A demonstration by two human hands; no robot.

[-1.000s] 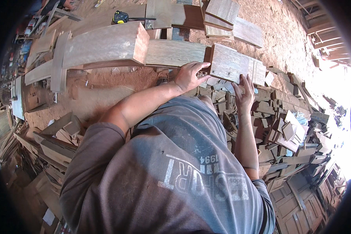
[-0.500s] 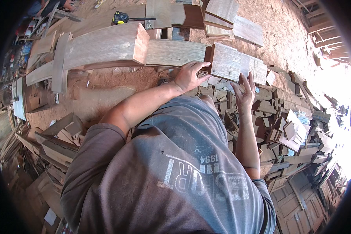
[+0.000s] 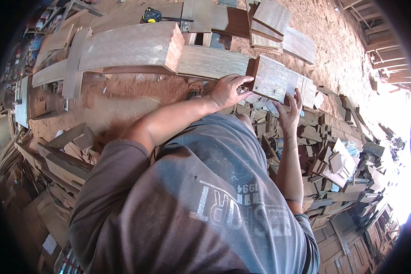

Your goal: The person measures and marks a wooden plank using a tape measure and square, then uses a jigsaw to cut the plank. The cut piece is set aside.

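A short, pale wooden board (image 3: 275, 75) with a dark brown left edge lies at the right end of a row of wood, tilted slightly. The curved fingers and thumb of my left hand (image 3: 230, 92) grip its left end near the close corner. My right hand (image 3: 289, 113) reaches up to the board's near edge, fingers spread and fingertips against it. Just left of it, a longer flat plank (image 3: 213, 61) runs beneath. Further left rests a thick wooden piece (image 3: 130, 48) with a rough, pale end.
A yellow and black tape measure (image 3: 151, 16) sits on boards at the back. Stacked boards (image 3: 271, 18) lie beyond my hands. Offcuts (image 3: 333, 160) are heaped on the right, and wooden frames (image 3: 64, 157) stand at the left. Reddish sawdust covers the ground (image 3: 118, 98).
The view has shifted, so the bench moves slightly right and the tape measure upward. Both hands stay at the short board, which looks slightly more turned; my right fingers are drawn closer together.
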